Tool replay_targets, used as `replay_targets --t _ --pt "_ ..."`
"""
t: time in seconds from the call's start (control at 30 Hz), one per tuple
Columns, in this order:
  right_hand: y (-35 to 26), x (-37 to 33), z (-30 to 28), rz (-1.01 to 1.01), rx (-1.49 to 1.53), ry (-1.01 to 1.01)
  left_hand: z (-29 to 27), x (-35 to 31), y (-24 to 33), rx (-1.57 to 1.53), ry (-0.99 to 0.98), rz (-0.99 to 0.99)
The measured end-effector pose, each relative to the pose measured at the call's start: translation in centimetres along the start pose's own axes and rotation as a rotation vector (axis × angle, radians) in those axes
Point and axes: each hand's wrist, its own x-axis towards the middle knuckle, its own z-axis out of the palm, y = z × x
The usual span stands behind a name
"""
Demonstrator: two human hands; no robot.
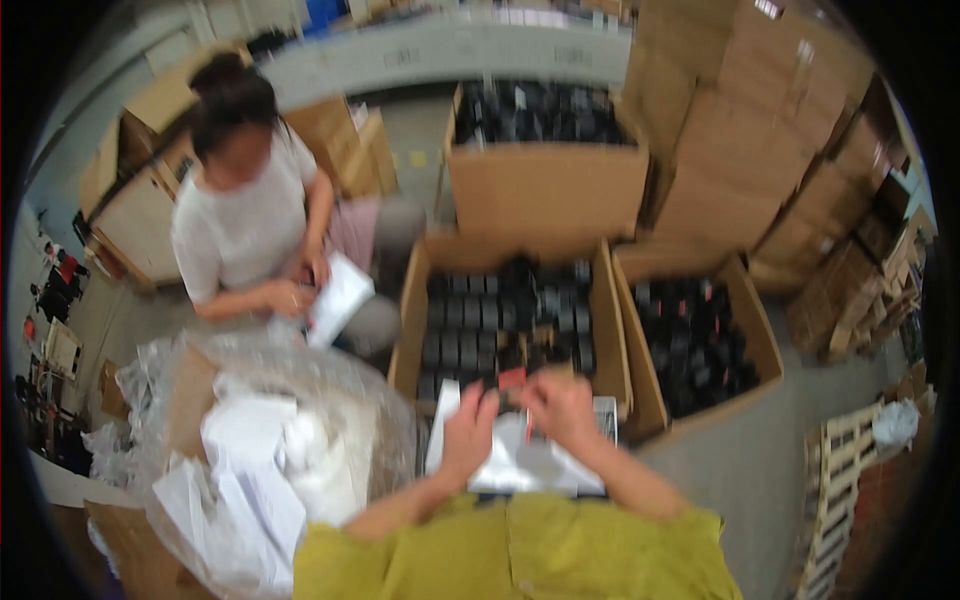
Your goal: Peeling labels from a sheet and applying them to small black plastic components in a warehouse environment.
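Observation:
My left hand (470,428) and my right hand (563,406) meet above a white sheet or bag (500,468) in front of my body. Between their fingertips is a small dark piece (508,397), blurred, its kind unclear. A red patch (512,378) shows just beyond the fingers; whether it belongs to the piece I cannot tell. Both hands have their fingers pinched together. Just past them stands an open cardboard box (402,345) with rows of black blocky items (470,315) inside.
Left of me, a plastic-lined box holds white sheets (250,470). Beyond it a seated person (250,215) handles a white sheet (343,298). More boxes of black items stand at the right (690,345) and behind (545,185). Stacked cartons (735,150) and a wooden pallet (838,480) line the right.

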Motion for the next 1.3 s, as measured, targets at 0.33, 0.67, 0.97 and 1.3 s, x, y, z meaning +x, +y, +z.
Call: replay_targets --t 0.33,0.67,0.97,1.3 --pt "2.5 -1.3 1.1 0.361 0.747 -0.383 1.1 -0.3 -4.8 -0.551 -0.205 -0.104" --pt "2.2 -1.6 2.5 0.529 0.779 -0.297 0.4 1.0 -4.3 -0.665 -0.26 -0.185" --pt "2.4 -2.5 4.3 0.501 0.784 -0.274 0.1 1.0 -4.5 -0.399 -0.173 -0.177" --pt "3.3 -2.5 5.1 0.528 0.814 -0.328 -0.1 1.0 -5.5 -0.334 -0.128 -0.073"
